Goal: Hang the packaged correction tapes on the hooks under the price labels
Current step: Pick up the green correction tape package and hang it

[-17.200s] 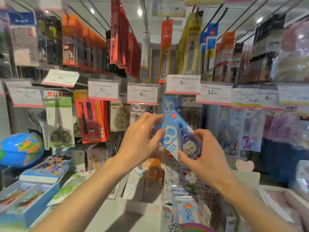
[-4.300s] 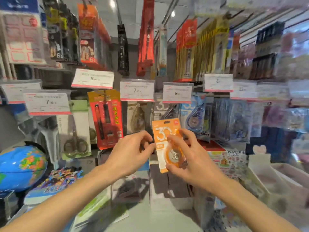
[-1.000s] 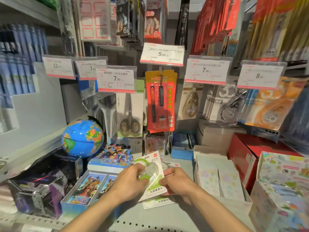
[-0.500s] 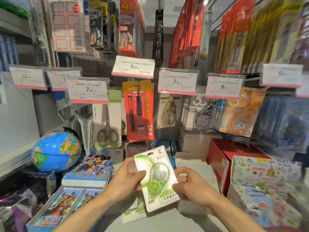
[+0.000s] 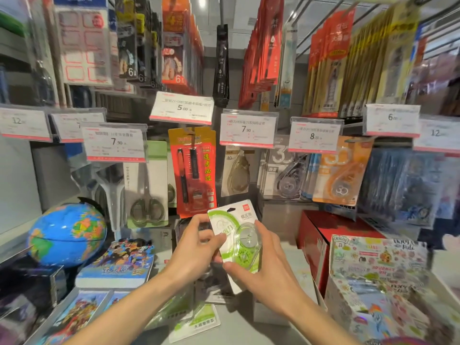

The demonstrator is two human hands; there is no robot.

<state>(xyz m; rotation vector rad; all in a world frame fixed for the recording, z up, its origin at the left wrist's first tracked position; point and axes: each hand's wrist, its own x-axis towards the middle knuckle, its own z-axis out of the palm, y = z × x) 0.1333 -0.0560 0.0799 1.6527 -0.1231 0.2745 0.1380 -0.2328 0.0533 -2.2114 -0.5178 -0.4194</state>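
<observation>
A green and white packaged correction tape is held upright between both hands at mid-height. My left hand pinches its left edge and my right hand grips its lower right side. Above it hang a beige correction tape pack under the 7.90 price label, and grey and orange packs under the 8.00 label. Another green pack lies flat on the shelf below my arms.
A red pen pack and scissors pack hang to the left. A blue globe and comic boxes sit at lower left. A red box and sticker boxes stand at right.
Both hands have lifted the green pack up from the shelf toward the hanging row. The view has tilted up and shifted right.
</observation>
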